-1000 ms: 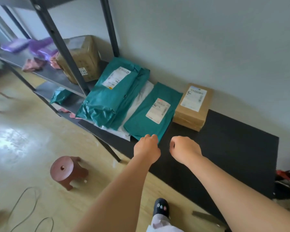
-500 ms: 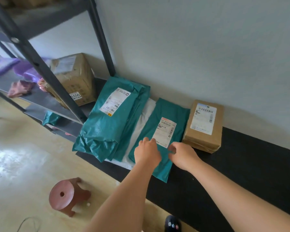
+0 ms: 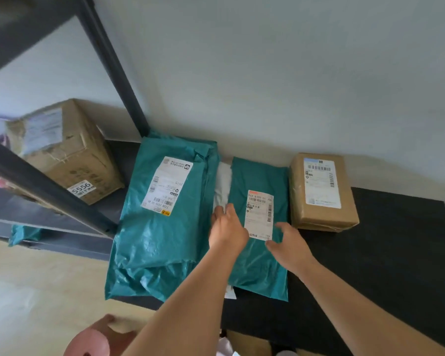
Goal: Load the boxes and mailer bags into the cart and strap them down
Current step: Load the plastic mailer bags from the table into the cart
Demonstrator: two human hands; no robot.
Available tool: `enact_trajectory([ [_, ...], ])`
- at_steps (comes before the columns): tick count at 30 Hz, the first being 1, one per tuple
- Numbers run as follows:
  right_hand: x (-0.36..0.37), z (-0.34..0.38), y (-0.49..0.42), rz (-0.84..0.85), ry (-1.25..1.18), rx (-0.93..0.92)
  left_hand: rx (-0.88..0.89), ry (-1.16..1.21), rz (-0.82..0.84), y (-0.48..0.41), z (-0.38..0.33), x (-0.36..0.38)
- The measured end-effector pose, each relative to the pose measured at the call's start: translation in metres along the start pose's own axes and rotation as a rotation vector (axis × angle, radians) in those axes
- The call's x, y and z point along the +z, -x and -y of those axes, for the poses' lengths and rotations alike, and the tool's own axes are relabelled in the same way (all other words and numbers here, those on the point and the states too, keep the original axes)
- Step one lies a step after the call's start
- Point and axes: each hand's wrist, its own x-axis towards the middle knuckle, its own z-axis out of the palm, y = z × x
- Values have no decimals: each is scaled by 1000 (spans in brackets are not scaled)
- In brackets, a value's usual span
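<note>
From the head view, my left grip (image 3: 226, 227) rests on the left edge of the flat teal plastic mailer bag (image 3: 261, 263), fingertips reaching where it overlaps a white plastic mailer bag (image 3: 222, 181) beneath. I cannot tell whether those fingers tuck under the edge or just lie on it. My right grip (image 3: 288, 242) is spread wide, thumb out, over the bag's right side, just below its white shipping label (image 3: 258, 214).

The flat bag lies on the black worktop (image 3: 383, 253) against the wall. Touching its left side is a bulky stack of teal mailer bags (image 3: 159, 227). Just beside it on the right stands a small brown cardboard box (image 3: 321, 194). Further left, a large taped cardboard box (image 3: 70, 160) sits on the dark metal shelf rack (image 3: 113, 73). A pink round stool (image 3: 93, 340) stands on the floor below.
</note>
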Motion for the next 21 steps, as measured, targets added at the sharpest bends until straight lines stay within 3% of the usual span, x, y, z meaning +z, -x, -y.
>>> enact_trajectory([
  [9, 14, -13, -16, -81, -321, 273, -1, 145, 30, -23, 0, -1],
  [21, 9, -14, -14, -37, -310, 258, -142, 503, 56, -30, -14, 6],
])
